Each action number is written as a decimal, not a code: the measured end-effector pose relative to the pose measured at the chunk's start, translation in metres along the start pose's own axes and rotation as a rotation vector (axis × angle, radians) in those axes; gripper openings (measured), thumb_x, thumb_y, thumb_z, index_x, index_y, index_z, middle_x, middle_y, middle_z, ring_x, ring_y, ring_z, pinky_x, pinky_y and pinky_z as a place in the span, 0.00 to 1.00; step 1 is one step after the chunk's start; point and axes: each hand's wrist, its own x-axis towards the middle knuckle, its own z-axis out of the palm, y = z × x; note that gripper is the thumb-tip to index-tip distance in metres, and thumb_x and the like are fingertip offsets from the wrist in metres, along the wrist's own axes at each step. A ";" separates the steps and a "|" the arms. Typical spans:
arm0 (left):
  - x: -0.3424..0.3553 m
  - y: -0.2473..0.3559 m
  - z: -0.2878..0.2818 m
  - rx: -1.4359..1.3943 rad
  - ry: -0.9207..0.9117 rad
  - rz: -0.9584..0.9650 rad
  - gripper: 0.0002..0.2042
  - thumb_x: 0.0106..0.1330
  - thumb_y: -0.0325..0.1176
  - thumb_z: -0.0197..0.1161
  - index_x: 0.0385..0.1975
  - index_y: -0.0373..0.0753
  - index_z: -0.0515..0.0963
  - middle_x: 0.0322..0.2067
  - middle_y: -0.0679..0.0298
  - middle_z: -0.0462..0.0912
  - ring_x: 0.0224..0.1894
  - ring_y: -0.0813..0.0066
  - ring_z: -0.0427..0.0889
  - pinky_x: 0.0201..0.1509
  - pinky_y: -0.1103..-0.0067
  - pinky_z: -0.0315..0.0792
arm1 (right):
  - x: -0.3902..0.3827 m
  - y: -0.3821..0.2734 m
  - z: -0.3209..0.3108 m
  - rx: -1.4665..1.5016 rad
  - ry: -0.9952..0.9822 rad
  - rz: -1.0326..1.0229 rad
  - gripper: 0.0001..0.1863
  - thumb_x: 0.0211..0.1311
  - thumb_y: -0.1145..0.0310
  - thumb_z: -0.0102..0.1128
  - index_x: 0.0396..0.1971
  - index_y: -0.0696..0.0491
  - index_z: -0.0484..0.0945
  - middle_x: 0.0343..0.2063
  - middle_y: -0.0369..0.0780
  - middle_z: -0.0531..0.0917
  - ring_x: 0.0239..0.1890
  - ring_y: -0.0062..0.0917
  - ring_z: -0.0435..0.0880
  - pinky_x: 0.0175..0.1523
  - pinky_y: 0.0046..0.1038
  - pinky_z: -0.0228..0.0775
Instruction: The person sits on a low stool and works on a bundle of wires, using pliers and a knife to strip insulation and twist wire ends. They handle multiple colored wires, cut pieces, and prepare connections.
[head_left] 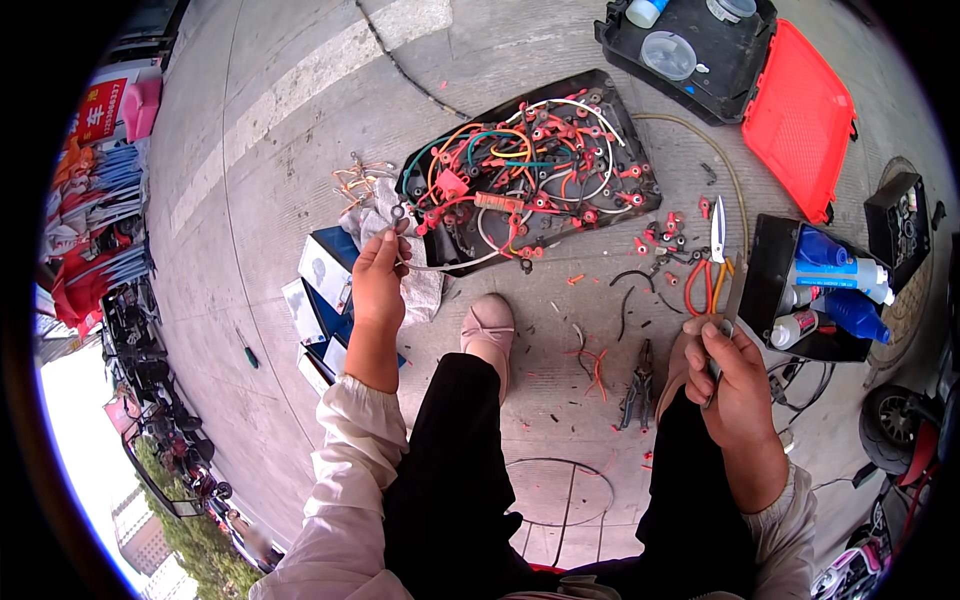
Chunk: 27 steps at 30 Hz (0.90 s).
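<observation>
My left hand (378, 280) is closed on a white cable (445, 267). A dark ring terminal (400, 213) shows just above its fingertips. The cable runs right to a black tray (645, 185) piled with red, green, white and yellow wires (530, 150) and red-capped terminals. My right hand (735, 375) is closed around a knife, its grey blade (737, 290) pointing away from me and its handle mostly hidden by my fingers. Beside the blade lie scissors (718, 230) with orange handles. Pliers (637, 385) rest on the ground left of my right hand.
A grey cloth (425, 290) and blue-and-white boxes (325, 270) lie by my left hand. On the right, a black bin (770, 270) holds bottles and tubes. An open black case (690, 90) with a red lid (800, 120) stands beyond. Wire scraps (598, 370) litter the concrete. A wheel (895, 415) stands at right.
</observation>
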 end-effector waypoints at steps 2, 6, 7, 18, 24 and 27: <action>0.000 0.003 0.001 -0.016 -0.033 0.015 0.14 0.75 0.37 0.50 0.50 0.36 0.78 0.27 0.76 0.73 0.30 0.88 0.68 0.35 0.86 0.61 | 0.000 0.000 0.000 0.000 -0.002 0.001 0.10 0.72 0.64 0.50 0.41 0.55 0.76 0.22 0.31 0.70 0.17 0.11 0.62 0.22 0.15 0.54; -0.009 0.019 0.012 -0.219 -0.175 -0.043 0.14 0.75 0.36 0.49 0.49 0.34 0.75 0.23 0.76 0.66 0.24 0.88 0.62 0.30 0.87 0.58 | 0.000 0.001 0.000 0.002 -0.001 0.002 0.10 0.72 0.64 0.50 0.41 0.54 0.76 0.22 0.31 0.70 0.17 0.10 0.61 0.21 0.15 0.54; -0.013 0.026 0.015 -0.304 -0.226 -0.080 0.13 0.75 0.36 0.49 0.49 0.34 0.75 0.22 0.77 0.64 0.23 0.88 0.61 0.29 0.87 0.57 | 0.000 0.001 0.000 0.002 -0.002 0.002 0.10 0.72 0.64 0.50 0.41 0.54 0.76 0.22 0.31 0.70 0.17 0.10 0.61 0.21 0.15 0.54; -0.079 0.049 0.108 -0.518 -0.777 -0.845 0.12 0.75 0.36 0.49 0.43 0.34 0.74 0.20 0.76 0.60 0.17 0.90 0.55 0.17 0.89 0.49 | 0.001 0.004 0.012 -0.220 -0.050 -0.187 0.20 0.61 0.79 0.61 0.54 0.52 0.76 0.30 0.28 0.72 0.20 0.07 0.61 0.23 0.13 0.52; -0.105 0.044 0.149 -0.285 -1.082 -1.125 0.14 0.75 0.39 0.51 0.42 0.32 0.74 0.19 0.75 0.61 0.14 0.89 0.55 0.15 0.88 0.48 | 0.005 0.008 0.016 -0.541 -0.179 -0.297 0.15 0.63 0.73 0.63 0.50 0.55 0.78 0.30 0.31 0.79 0.22 0.07 0.64 0.29 0.15 0.63; -0.113 0.045 0.156 -0.244 -1.107 -1.073 0.13 0.75 0.38 0.50 0.42 0.32 0.74 0.16 0.73 0.59 0.13 0.88 0.54 0.13 0.87 0.52 | 0.004 0.005 0.016 -0.419 -0.152 -0.132 0.07 0.64 0.69 0.63 0.37 0.58 0.80 0.21 0.31 0.77 0.20 0.09 0.67 0.24 0.15 0.61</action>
